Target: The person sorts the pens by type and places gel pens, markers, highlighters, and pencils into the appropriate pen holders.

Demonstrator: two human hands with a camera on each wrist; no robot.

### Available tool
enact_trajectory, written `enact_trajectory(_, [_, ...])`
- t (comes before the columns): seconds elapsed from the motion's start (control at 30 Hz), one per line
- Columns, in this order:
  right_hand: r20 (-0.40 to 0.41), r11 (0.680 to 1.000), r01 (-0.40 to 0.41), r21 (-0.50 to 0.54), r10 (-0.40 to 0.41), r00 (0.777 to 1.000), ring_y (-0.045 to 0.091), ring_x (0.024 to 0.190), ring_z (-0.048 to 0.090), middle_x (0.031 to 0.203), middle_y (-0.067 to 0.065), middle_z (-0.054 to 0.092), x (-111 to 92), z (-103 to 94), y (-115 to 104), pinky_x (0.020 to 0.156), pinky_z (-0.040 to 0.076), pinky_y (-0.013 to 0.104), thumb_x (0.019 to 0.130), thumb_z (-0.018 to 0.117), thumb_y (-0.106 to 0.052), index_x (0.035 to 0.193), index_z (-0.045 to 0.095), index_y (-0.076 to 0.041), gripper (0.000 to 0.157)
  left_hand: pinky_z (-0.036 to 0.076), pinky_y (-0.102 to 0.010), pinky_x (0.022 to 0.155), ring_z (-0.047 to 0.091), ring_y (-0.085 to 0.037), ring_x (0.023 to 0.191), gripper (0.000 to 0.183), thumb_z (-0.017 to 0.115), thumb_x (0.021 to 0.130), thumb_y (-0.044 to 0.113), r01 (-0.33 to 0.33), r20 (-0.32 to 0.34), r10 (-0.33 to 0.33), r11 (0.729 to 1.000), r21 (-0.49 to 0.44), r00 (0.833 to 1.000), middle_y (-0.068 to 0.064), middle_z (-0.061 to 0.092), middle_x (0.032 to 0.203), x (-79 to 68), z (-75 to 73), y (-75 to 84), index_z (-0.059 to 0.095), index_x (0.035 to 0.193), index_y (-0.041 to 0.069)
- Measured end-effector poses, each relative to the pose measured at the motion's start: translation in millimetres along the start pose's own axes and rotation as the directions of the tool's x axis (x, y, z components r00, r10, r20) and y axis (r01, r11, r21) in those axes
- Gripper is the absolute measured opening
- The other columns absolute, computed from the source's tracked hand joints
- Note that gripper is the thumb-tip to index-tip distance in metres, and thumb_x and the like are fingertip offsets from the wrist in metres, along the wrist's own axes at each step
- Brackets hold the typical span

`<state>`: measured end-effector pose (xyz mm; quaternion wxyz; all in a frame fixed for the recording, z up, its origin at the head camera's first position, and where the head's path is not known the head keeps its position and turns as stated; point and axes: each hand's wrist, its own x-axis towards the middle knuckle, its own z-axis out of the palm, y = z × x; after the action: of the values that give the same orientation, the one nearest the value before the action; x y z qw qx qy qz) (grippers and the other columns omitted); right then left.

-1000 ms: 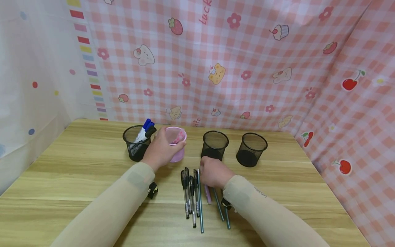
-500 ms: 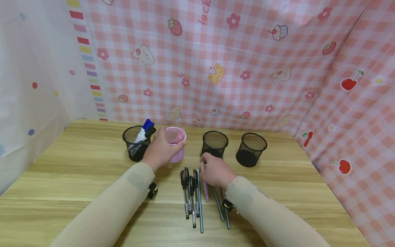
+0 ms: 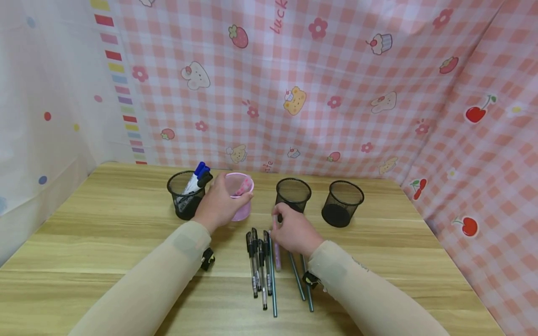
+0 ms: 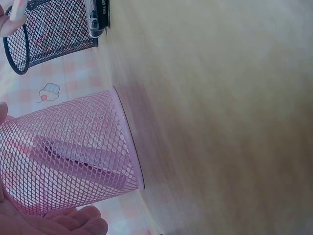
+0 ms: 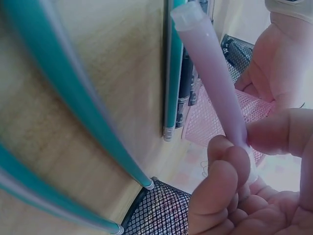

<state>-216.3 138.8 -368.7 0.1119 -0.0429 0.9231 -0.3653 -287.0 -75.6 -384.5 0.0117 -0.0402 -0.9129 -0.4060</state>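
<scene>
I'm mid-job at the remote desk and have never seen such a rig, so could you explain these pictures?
There is no robot here: a person works with two bare hands. The wide picture comes from a camera worn on the head, looking forward and down; the close-ups come from one on each wrist.

The left hand holds a pink mesh cup. The right hand pinches a light purple pen. Black-capped pens and teal pencils lie on the table. Beyond them, beside the pink cup, stand a black mesh cup with markers and two more black cups.
</scene>
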Motion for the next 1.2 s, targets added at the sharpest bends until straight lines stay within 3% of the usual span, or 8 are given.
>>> enact_trajectory(0.2, [-0.035,0.999,0.045,0.009,-0.045,0.998,0.018,0.062,0.059,0.079,0.005,0.066,-0.7,-0.7,-0.4,0.052,0.049,0.031,0.095,0.072,-0.01,0.133,0.056,-0.014,0.041,0.049,-0.062,0.111,0.057,-0.043,0.136,0.105,0.07,0.089,0.068,0.002,0.001,-0.002,1.0,-0.004,1.0,-0.022,0.05,0.154,-1.2,-0.5,0.9,0.024,0.164,0.012])
enact_trajectory(0.53, [-0.115,0.989,0.131,0.067,-0.123,0.986,0.015,0.058,0.054,0.077,0.004,0.064,-0.2,-1.1,1.8,0.052,0.047,0.029,0.091,0.07,-0.007,0.123,0.057,-0.017,0.036,0.051,-0.062,0.109,0.058,-0.043,0.134,0.104,0.071,0.089,0.067,-0.002,-0.004,0.002,1.0,0.001,1.0,-0.023,0.051,0.153,-1.8,-0.9,1.1,0.025,0.164,0.011])
enact_trajectory(0.97, [-0.212,0.958,0.193,0.212,-0.147,0.966,0.015,0.056,0.049,0.076,0.003,0.063,0.4,0.3,2.4,0.052,0.043,0.027,0.09,0.065,-0.003,0.131,0.056,-0.017,0.045,0.05,-0.062,0.11,0.057,-0.042,0.136,0.105,0.071,0.089,0.069,0.005,-0.007,-0.005,1.0,-0.015,1.0,-0.022,0.049,0.154,-2.0,-0.9,1.6,0.025,0.164,0.013])
enact_trajectory(1.2, [-0.275,0.926,0.264,0.27,-0.189,0.943,0.014,0.056,0.049,0.076,0.004,0.065,1.2,0.2,2.4,0.051,0.041,0.026,0.091,0.064,0.001,0.128,0.055,-0.014,0.042,0.05,-0.062,0.11,0.057,-0.043,0.136,0.106,0.07,0.089,0.069,0.008,-0.003,-0.008,1.0,-0.009,1.0,-0.022,0.048,0.155,-1.8,-0.8,1.7,0.024,0.165,0.012])
